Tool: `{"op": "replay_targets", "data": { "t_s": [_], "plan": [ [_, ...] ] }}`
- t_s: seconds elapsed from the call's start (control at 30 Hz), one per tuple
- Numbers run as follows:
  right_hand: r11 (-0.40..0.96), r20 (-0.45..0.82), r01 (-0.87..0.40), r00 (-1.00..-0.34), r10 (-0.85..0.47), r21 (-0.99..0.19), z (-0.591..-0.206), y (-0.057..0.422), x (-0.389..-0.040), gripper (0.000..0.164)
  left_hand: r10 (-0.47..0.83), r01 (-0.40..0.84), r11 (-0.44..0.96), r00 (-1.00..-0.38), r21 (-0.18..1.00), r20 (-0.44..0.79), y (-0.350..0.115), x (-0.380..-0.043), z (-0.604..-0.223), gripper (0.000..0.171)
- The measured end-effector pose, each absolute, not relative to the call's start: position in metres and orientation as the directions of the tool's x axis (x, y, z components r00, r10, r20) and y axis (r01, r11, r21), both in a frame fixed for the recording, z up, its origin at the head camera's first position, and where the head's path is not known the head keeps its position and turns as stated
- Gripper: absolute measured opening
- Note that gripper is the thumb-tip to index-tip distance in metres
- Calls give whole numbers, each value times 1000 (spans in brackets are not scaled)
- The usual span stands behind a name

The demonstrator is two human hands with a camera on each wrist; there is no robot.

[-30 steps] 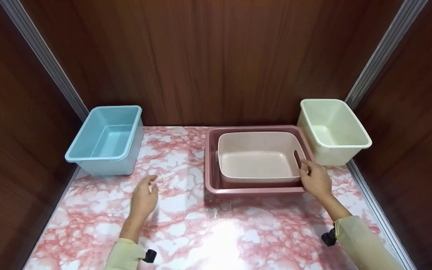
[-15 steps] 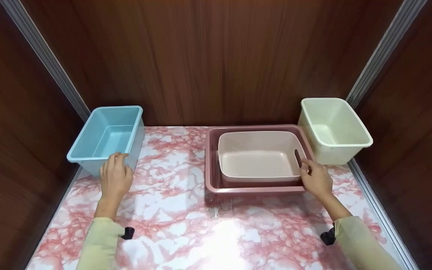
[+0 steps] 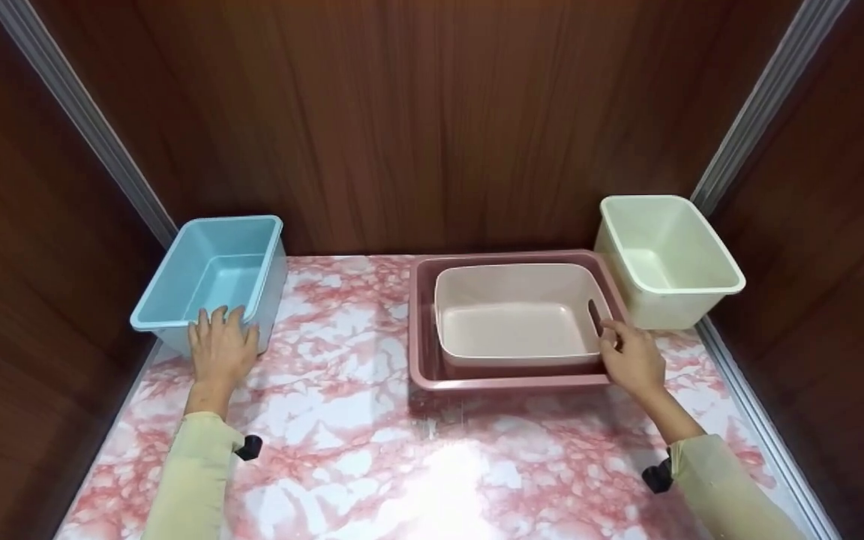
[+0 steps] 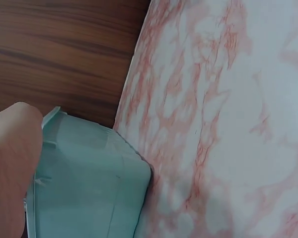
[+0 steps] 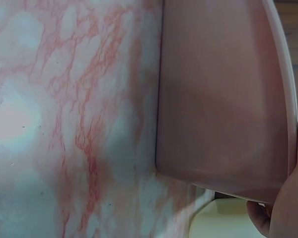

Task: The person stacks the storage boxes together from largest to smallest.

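In the head view, my left hand (image 3: 222, 354) grips the near rim of a light blue plastic bin (image 3: 273, 292), fingers bent over the edge. The left wrist view shows a finger (image 4: 15, 148) against that bin's rim (image 4: 84, 178). My right hand (image 3: 633, 364) holds the right rim of a dusty-pink bin (image 3: 507, 382), a fingertip (image 5: 258, 218) curled under it in the right wrist view. Inside the pink bin sits a smaller beige basket (image 3: 507, 330). Its handle slot lies beside my right fingertips; whether they touch the basket I cannot tell.
A cream bin (image 3: 676, 307) stands at the back right, close against the pink one. All stand on a red-and-white marbled tabletop (image 3: 349, 420). Brown wood-grain panels (image 3: 432, 127) with metal corner strips (image 3: 751, 112) enclose the back and sides.
My left hand has moved forward and left from over the tabletop to the blue bin's near rim, its fingers now bent over it. My right hand stays in place.
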State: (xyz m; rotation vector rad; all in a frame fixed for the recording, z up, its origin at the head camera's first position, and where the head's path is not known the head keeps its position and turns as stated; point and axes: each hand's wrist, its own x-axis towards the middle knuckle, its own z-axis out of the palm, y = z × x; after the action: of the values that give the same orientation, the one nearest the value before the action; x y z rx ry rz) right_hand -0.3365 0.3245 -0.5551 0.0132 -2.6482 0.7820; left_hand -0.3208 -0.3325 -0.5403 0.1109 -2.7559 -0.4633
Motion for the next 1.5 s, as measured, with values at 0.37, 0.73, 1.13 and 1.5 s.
{"op": "replay_targets", "data": {
  "t_s": [0.37,0.73,1.13,1.5],
  "plan": [
    [832,348,-116,-932,97,-542,-547,320,-341,32,-145,-40,929,-954,368,263,-342,-335,-532,60],
    [834,360,-113,-927,107,-540,-550,320,-338,31,-128,16,902,-944,431,303,-332,-334,-543,47],
    [832,364,-116,-925,108,-542,-552,320,-336,30,-81,61,923,-935,381,344,-311,-327,-548,45],
    [833,349,-102,-930,114,-544,-554,323,-334,33,-56,89,929,-927,360,371,-277,-314,-553,38]
  ]
}}
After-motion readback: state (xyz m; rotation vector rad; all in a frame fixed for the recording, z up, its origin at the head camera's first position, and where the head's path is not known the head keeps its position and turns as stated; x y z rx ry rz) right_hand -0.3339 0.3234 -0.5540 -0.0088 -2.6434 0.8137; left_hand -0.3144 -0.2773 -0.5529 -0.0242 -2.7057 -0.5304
